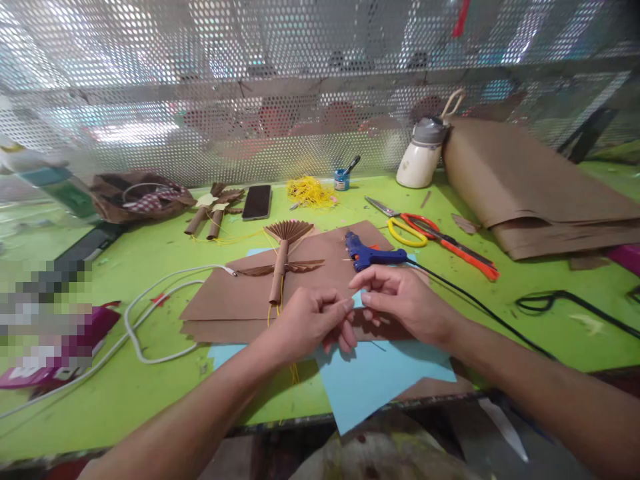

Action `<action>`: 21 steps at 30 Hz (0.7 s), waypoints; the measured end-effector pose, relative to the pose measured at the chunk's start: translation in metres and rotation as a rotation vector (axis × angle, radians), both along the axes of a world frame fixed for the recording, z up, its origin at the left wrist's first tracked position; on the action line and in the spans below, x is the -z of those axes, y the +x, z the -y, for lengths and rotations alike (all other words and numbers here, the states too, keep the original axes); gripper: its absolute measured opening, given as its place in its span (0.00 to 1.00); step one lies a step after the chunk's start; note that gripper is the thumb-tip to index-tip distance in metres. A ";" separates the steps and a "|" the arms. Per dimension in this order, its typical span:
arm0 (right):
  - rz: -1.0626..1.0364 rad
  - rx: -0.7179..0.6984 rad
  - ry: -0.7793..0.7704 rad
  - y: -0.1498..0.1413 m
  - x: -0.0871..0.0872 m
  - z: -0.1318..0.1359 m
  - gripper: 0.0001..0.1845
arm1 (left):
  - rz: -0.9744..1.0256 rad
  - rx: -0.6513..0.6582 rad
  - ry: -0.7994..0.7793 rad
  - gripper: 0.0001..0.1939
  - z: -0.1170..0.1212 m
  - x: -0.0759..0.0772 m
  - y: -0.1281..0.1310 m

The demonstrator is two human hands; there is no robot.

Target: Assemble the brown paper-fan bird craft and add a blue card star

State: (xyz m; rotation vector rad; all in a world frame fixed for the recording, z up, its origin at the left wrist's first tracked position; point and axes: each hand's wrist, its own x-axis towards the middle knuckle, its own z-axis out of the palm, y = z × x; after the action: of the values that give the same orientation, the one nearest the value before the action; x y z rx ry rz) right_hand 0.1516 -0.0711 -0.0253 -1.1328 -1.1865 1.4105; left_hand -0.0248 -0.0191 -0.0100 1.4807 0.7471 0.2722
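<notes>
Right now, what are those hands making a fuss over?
The left hand and right hand are close together, pinching a small piece of light blue paper between them. Below them a bigger blue sheet pokes out over the table's edge. A blue glue gun lies on the brown paper, and a brown paper figure with a fan-shaped end lies there too.

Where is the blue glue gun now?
In the head view, the blue glue gun lies right of centre on the brown paper, just beyond the right hand.
</notes>
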 end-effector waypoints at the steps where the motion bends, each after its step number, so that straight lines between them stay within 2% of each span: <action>1: -0.008 -0.005 -0.007 0.000 0.001 0.000 0.12 | -0.013 -0.009 0.051 0.19 0.000 0.001 0.000; 7: -0.040 -0.058 -0.009 -0.001 -0.001 0.002 0.15 | -0.025 -0.056 0.232 0.18 0.000 0.006 0.000; 10: 0.033 -0.012 -0.001 -0.007 -0.006 0.004 0.18 | -0.051 -0.079 0.345 0.18 0.001 0.009 -0.001; 14: 0.080 0.047 0.035 -0.013 -0.004 0.004 0.17 | -0.072 -0.086 0.442 0.19 0.003 0.009 0.001; 18: 0.070 0.039 0.033 -0.012 0.000 0.004 0.17 | -0.076 -0.090 0.422 0.20 0.004 0.008 0.003; 21: 0.077 0.029 0.021 -0.011 0.000 0.005 0.18 | -0.044 -0.076 0.308 0.19 0.003 0.004 0.003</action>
State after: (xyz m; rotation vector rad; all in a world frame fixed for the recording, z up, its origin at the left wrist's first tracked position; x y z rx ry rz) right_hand 0.1411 -0.0760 -0.0257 -1.1947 -1.2313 1.3397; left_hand -0.0214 -0.0224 -0.0143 1.7553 0.8246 0.4287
